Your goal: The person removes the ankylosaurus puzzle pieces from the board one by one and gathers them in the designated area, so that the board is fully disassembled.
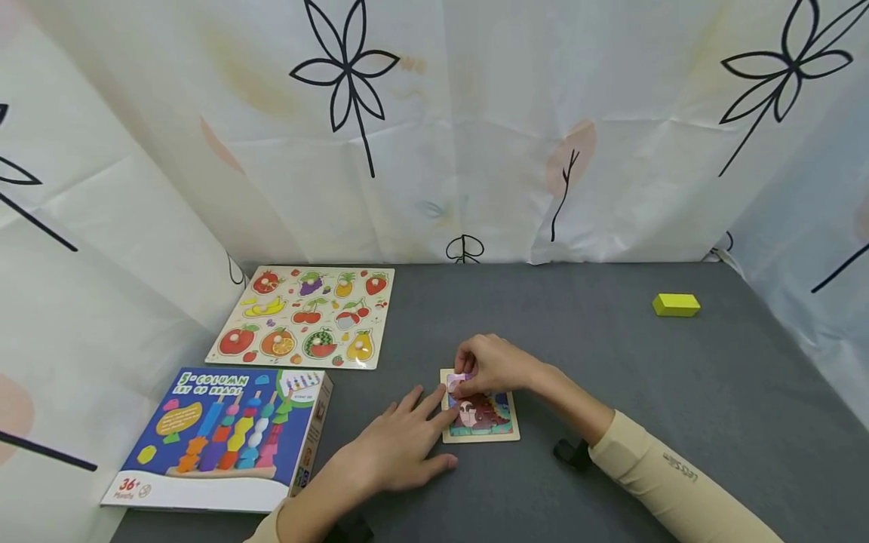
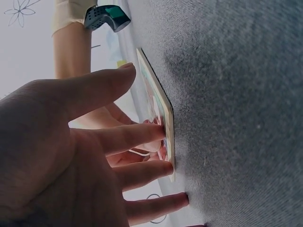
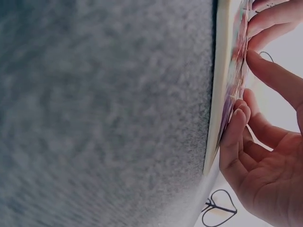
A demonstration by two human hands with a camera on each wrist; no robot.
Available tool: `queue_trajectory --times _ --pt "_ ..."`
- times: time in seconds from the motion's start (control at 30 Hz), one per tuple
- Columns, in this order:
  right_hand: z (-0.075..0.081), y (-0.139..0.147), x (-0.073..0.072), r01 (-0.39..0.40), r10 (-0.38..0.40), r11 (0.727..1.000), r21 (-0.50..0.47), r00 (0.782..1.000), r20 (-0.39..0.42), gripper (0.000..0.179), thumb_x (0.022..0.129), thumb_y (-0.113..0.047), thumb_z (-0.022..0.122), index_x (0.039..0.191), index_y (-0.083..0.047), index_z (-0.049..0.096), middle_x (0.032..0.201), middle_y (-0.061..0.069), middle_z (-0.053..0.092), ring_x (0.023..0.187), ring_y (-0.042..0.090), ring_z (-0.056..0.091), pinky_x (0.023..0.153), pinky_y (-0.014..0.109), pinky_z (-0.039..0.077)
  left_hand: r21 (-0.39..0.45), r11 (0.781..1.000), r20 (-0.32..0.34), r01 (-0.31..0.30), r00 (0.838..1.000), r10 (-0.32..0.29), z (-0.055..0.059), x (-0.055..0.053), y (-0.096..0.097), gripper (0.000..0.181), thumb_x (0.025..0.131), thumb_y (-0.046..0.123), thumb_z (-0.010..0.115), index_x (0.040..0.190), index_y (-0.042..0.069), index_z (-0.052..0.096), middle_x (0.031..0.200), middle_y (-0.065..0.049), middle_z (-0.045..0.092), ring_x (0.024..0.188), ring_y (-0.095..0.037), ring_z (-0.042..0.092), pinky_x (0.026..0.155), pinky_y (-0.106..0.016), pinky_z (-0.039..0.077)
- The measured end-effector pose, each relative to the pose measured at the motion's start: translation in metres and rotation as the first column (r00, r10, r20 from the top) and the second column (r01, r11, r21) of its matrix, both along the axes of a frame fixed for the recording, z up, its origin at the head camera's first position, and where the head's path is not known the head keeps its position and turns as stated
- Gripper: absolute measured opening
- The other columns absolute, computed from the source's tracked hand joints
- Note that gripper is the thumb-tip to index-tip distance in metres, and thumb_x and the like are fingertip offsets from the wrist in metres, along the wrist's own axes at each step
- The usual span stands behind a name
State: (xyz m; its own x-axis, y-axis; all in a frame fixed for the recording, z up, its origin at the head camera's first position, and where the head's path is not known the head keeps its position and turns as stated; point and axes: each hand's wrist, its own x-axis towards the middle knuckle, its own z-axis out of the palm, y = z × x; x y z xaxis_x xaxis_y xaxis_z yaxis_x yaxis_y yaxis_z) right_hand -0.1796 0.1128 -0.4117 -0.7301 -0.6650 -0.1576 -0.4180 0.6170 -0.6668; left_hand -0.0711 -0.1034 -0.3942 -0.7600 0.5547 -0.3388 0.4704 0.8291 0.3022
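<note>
A small wooden jigsaw board (image 1: 480, 438) with a pale frame and a colourful picture, including a brown spiky-backed figure, lies flat on the grey table. My right hand (image 1: 498, 363) reaches over its top left part, thumb and curled fingers around a pink-purple puzzle piece (image 1: 458, 380) that they partly cover. In the right wrist view, the fingertips of that hand (image 3: 270, 151) are down at the board's surface. My left hand (image 1: 400, 437) is spread with straight fingers, its fingertips at the board's left edge. The left wrist view shows fingers (image 2: 142, 175) touching the frame.
A fruit peg board (image 1: 339, 317) lies at the back left. In front of it is a blue bead-set box (image 1: 156, 452). A yellow block (image 1: 676, 305) sits at the far right. A patterned white curtain (image 1: 475, 151) hangs behind the table (image 1: 611, 339).
</note>
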Motion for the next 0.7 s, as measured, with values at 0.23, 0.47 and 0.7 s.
queue_trajectory --times 0.23,0.47,0.7 --pt "-0.002 0.004 -0.001 -0.028 0.027 0.998 -0.061 1.0 -0.007 0.016 0.092 -0.017 0.086 0.101 -0.006 0.077 0.09 0.001 0.074 0.076 0.003 0.063 0.07 0.019 0.056 0.022 1.0 0.008 -0.011 1.0 0.011 -0.001 0.0 0.0 0.07 0.103 0.052 0.07 0.164 0.022 0.05 0.18 -0.01 0.031 0.163 -0.046 0.034 0.119 -0.073 0.043" --pt "-0.003 0.009 0.0 -0.062 0.062 0.986 -0.154 0.998 -0.004 0.009 0.095 -0.007 0.081 0.102 -0.006 0.076 0.089 0.002 0.075 0.077 0.003 0.064 0.071 0.021 0.057 0.054 0.998 0.04 -0.023 0.999 0.021 -0.001 -0.001 -0.001 0.069 0.104 0.05 0.069 0.164 0.022 0.05 0.18 -0.009 0.03 0.164 -0.047 0.031 0.12 -0.075 0.04" --pt "-0.003 0.018 0.0 -0.081 0.107 0.961 -0.264 0.991 0.084 0.006 0.1 -0.007 0.076 0.104 -0.003 0.075 0.095 0.009 0.077 0.083 0.008 0.071 0.077 0.024 0.061 0.068 0.997 0.07 -0.022 0.997 0.017 -0.003 -0.001 -0.003 0.071 0.104 0.049 0.07 0.165 0.022 0.047 0.181 -0.01 0.027 0.166 -0.048 0.027 0.121 -0.077 0.037"
